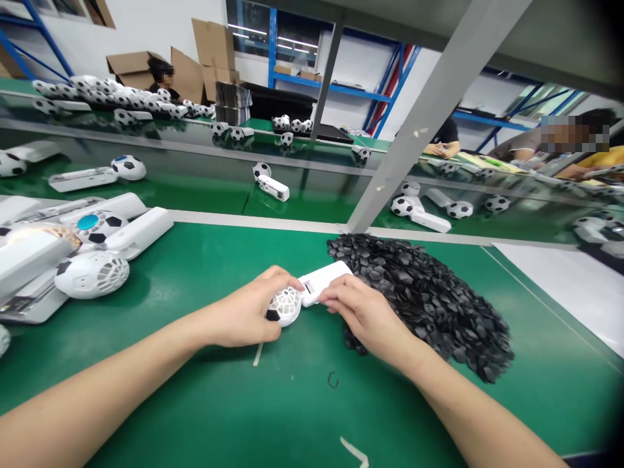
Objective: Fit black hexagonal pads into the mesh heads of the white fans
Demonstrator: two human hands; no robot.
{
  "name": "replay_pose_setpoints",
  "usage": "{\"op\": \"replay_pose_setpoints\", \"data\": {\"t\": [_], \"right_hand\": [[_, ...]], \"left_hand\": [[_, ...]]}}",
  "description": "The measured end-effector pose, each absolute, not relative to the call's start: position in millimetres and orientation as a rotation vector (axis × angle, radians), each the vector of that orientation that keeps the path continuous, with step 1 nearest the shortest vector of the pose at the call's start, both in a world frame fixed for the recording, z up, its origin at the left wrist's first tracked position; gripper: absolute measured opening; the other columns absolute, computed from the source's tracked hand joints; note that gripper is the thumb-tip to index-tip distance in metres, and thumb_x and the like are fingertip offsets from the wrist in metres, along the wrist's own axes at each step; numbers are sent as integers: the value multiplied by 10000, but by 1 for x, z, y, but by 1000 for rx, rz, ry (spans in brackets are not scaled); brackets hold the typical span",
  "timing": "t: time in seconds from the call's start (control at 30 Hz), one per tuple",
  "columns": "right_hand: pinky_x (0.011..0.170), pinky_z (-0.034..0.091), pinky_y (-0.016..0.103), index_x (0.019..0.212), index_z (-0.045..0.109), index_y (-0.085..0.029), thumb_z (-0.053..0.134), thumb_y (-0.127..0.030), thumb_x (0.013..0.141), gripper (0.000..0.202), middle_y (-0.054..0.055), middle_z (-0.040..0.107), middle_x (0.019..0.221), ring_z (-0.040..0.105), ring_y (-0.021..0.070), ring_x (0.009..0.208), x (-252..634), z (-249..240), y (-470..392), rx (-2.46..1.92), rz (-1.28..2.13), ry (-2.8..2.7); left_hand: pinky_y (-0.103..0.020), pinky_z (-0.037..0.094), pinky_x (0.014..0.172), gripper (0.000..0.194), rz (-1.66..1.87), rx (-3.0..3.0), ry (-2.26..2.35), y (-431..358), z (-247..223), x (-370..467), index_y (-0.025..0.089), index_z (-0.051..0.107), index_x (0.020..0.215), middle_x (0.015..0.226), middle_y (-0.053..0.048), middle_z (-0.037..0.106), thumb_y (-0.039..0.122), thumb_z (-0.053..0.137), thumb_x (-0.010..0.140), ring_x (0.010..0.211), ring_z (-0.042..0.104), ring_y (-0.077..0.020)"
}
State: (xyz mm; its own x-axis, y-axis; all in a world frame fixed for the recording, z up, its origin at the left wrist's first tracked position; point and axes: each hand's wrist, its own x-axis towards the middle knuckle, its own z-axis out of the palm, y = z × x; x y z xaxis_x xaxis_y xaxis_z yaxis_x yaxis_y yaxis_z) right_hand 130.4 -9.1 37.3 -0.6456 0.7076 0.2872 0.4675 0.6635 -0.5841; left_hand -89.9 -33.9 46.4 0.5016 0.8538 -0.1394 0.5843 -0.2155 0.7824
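A white device with a round football-patterned head (287, 307) and a flat white handle (324, 279) lies on the green table (234, 260). My left hand (248, 305) is wrapped round the head from the left, thumb below and fingers above. At the handle's lower edge is my right hand (363, 312), its thumb and fingertips pinched together; anything between them is too small to make out. Right beside it spreads a large heap of small black pieces (424, 299). A thin dark outline-shaped piece (333, 379) lies below the hands.
More white football-patterned devices (92, 273) are piled at the left. Behind the table, a green conveyor (205, 195) carries others. A slanted grey post (424, 123) rises at the table's back edge. White sheet (560, 279) at right. Other people sit beyond.
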Motion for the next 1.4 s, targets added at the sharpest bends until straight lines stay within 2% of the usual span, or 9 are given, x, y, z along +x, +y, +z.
{"op": "replay_pose_setpoints", "data": {"t": [0.23, 0.43, 0.63, 0.8, 1.07, 1.2, 1.4], "right_hand": [[691, 474, 245, 871, 576, -198, 479, -109, 837, 136, 20, 592, 861, 567, 119, 735, 120, 33, -19, -925, 899, -2301], [683, 460, 228, 803, 598, -183, 515, -93, 813, 122, 5, 606, 778, 570, 115, 713, 117, 34, -19, -931, 857, -2252], [784, 464, 257, 971, 604, -224, 500, -93, 831, 218, 22, 604, 918, 571, 129, 855, 116, 32, -18, -801, 811, -2337], [760, 480, 260, 933, 604, -200, 494, -91, 834, 185, 43, 583, 888, 568, 135, 846, 116, 27, -17, -802, 639, -2300], [739, 473, 239, 810, 637, -189, 541, -97, 811, 133, 30, 592, 853, 573, 125, 815, 115, 30, -19, -782, 722, -2217], [708, 473, 225, 777, 653, -203, 598, -107, 778, 111, 3, 623, 805, 585, 112, 755, 113, 27, -19, -793, 826, -2172], [719, 452, 254, 796, 638, -191, 573, -114, 801, 101, 6, 641, 755, 572, 125, 742, 106, 23, -14, -656, 700, -2260]], "left_hand": [[-265, 453, 658, 503, 531, 1988, 1263, -36, 41, -82, 233, 471, 1086, 1101, -44, 435, 105, 499, 601, 933, 496, -204], [-285, 460, 680, 501, 522, 1989, 1262, -35, 42, -82, 226, 473, 1081, 1094, -49, 439, 105, 511, 596, 931, 503, -210], [-277, 457, 666, 480, 523, 1996, 1251, -35, 40, -83, 225, 473, 1075, 1090, -47, 443, 108, 507, 611, 897, 508, -194], [-252, 451, 632, 483, 557, 2000, 1252, -35, 35, -83, 238, 468, 1071, 1090, -33, 438, 105, 511, 609, 887, 507, -178], [-239, 442, 598, 505, 550, 2059, 1228, -35, 33, -84, 254, 463, 1081, 1077, -23, 442, 86, 493, 606, 844, 515, -160], [-269, 454, 690, 494, 550, 2077, 1199, -35, 33, -83, 251, 469, 1076, 1084, -27, 449, 88, 517, 612, 903, 506, -175], [-333, 428, 822, 341, 646, 2069, 1219, -34, 31, -78, 235, 499, 1013, 1050, -29, 469, 256, 599, 688, 971, 482, -197]]}}
